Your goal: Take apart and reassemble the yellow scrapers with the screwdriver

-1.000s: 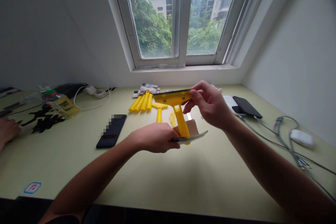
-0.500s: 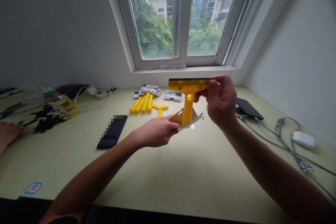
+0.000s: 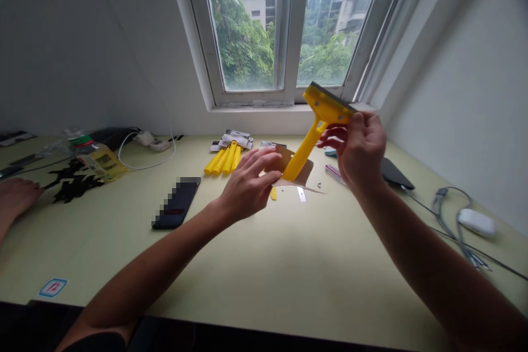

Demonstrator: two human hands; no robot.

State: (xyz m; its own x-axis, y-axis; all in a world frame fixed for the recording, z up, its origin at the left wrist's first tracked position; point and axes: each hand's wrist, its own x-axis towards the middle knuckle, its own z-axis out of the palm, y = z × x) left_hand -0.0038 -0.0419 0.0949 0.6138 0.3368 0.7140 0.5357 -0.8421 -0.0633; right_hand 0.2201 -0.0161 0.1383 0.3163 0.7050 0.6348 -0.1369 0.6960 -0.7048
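Note:
My right hand (image 3: 363, 148) pinches the head end of a yellow scraper (image 3: 306, 148), raised above the table with its dark blade edge up and its handle slanting down to the left. My left hand (image 3: 251, 181) is closed on a brown cardboard card (image 3: 304, 175), bent around the lower end of the scraper's handle. Below them lie a small pale blade (image 3: 302, 194), a yellow piece (image 3: 273, 193) and tiny screws (image 3: 319, 185). Several yellow handles (image 3: 223, 159) rest farther back beside printed cards (image 3: 237, 139).
A black phone (image 3: 177, 203) lies left of my hands. Another person's hand (image 3: 18, 198) rests at the far left, near black pieces (image 3: 78, 181) and a bottle (image 3: 99, 159). Cables (image 3: 449, 214), a white case (image 3: 477, 222) and a dark flat device (image 3: 396, 172) are on the right.
My right hand has moved up and right, tilting the scraper from upright to a slant. My left hand has risen slightly and the card has turned with it.

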